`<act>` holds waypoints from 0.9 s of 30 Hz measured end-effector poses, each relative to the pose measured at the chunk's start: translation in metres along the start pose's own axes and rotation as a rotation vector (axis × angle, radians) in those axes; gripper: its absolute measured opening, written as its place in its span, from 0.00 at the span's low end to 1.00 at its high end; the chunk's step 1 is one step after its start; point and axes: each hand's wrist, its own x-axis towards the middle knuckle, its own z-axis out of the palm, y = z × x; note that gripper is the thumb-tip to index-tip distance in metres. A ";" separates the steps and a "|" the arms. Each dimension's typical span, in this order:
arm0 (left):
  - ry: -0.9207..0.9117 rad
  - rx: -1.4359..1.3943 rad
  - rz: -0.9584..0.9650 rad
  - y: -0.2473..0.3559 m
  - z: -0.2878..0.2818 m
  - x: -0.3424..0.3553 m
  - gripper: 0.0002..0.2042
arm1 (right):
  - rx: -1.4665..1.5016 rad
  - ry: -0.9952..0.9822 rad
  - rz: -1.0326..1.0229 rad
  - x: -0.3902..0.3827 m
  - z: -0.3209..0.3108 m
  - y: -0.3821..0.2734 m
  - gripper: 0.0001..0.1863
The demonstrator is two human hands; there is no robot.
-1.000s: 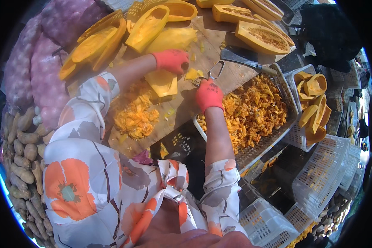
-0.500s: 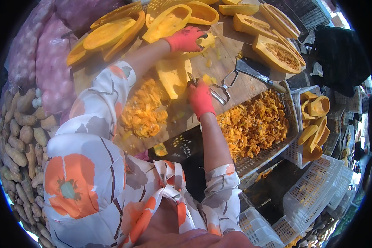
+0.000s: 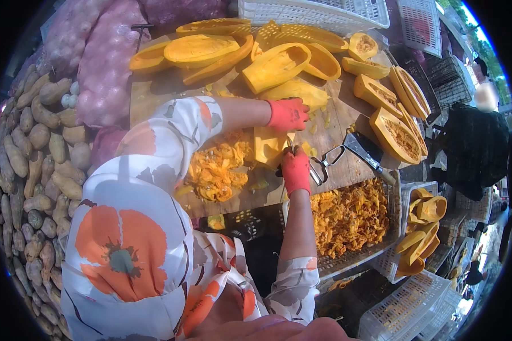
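Note:
Both my hands wear red gloves. My left hand (image 3: 288, 114) has its fingers curled at the far end of a peeled orange squash piece (image 3: 269, 149) and covers that end. On the piece's right side, my right hand (image 3: 296, 169) closes round a small tool (image 3: 290, 142). Only its thin metal tip shows, so its kind is unclear. A peeled squash half (image 3: 296, 94) lies just beyond my left hand. Beside my right hand, a wide-bladed peeler (image 3: 326, 163) rests on the wooden board (image 3: 341, 176).
Scooped squash pulp (image 3: 216, 173) is heaped on the board; more fills a crate (image 3: 393, 213). A broad-bladed knife (image 3: 363, 150) lies at right. Hollowed squash halves (image 3: 276, 65) and seeded halves (image 3: 397, 133) line the far edges. Whole squashes (image 3: 40, 136) and pink net sacks (image 3: 109, 62) stand left.
My left hand has come back from the far squash half toward my right hand, and its fingers have curled in. The view has shifted, showing more of the far side.

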 end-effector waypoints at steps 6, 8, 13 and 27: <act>0.006 -0.148 0.096 0.000 -0.040 -0.022 0.09 | 0.260 0.057 0.000 0.001 -0.022 0.007 0.10; 0.208 -0.154 0.065 -0.003 -0.063 -0.039 0.12 | 0.013 0.194 -0.178 0.013 -0.031 0.025 0.09; 0.655 -0.202 -0.617 -0.050 -0.065 -0.111 0.18 | 0.500 0.038 -0.036 -0.024 -0.041 -0.031 0.09; 0.579 -0.161 -0.507 -0.044 -0.044 0.009 0.26 | 0.293 -0.081 -0.034 -0.018 -0.021 -0.029 0.10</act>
